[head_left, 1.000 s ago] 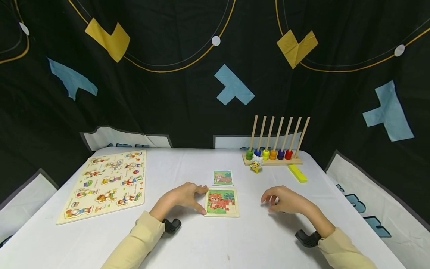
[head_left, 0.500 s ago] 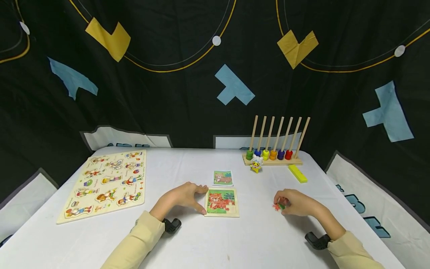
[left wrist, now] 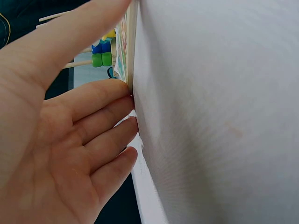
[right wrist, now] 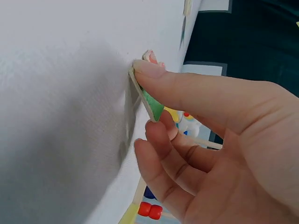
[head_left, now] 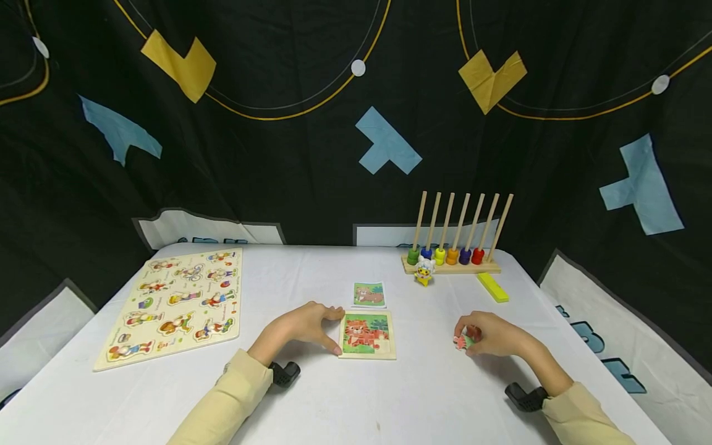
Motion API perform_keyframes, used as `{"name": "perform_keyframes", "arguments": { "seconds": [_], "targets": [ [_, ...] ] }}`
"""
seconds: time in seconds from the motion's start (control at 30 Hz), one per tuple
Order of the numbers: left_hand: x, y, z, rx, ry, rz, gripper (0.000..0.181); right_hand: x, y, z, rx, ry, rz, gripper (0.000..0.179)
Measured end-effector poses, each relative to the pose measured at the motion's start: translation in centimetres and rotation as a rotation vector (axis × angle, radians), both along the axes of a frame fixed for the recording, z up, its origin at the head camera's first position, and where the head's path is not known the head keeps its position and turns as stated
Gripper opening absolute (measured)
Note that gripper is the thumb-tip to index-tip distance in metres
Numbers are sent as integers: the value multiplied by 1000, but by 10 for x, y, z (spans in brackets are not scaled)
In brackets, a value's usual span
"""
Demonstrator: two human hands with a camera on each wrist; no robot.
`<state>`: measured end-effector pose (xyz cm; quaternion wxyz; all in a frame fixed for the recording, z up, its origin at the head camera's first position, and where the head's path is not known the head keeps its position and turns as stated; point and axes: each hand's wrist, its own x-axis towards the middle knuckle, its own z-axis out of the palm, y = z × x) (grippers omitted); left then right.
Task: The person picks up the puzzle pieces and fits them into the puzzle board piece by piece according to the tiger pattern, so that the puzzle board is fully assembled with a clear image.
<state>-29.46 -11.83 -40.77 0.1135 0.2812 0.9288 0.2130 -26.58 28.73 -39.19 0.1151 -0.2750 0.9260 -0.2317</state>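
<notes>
A small square jigsaw puzzle (head_left: 364, 334) with a red tiger lies at the middle of the table, with a bare wooden gap at its lower right. Along its left side my left hand (head_left: 305, 326) rests, thumb and fingertips touching the wooden edge; in the left wrist view the fingers (left wrist: 105, 126) look extended. Off to the right, my right hand (head_left: 492, 335) pinches a loose jigsaw piece (head_left: 461, 342) just above the cloth. In the right wrist view this green and red piece (right wrist: 152, 103) is tilted, partly covered by the thumb.
Behind the puzzle lies a tiger picture card (head_left: 369, 295). A wooden peg board (head_left: 452, 267) with coloured beads, a small yellow-and-white figurine (head_left: 424, 271) and a yellow block (head_left: 492, 287) stand at back right. A large picture board (head_left: 172, 303) lies at left.
My right hand has moved right and now holds the jigsaw piece, which has since turned slightly in the fingers. The left hand and puzzle have stayed still.
</notes>
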Motion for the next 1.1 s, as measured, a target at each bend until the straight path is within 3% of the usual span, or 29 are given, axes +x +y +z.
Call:
{"name": "perform_keyframes", "arguments": {
  "seconds": [0.4, 0.8, 1.1],
  "targets": [
    [-1, 0, -1, 12, -5, 0, 86, -8, 1, 6, -34, 27, 51, 10],
    [0, 0, -1, 21, -8, -1, 86, -11, -15, 14, -62, 51, 56, 25],
    [0, 0, -1, 31, -8, -1, 86, -13, -38, 18, -70, 91, 85, 25]
  ]
}}
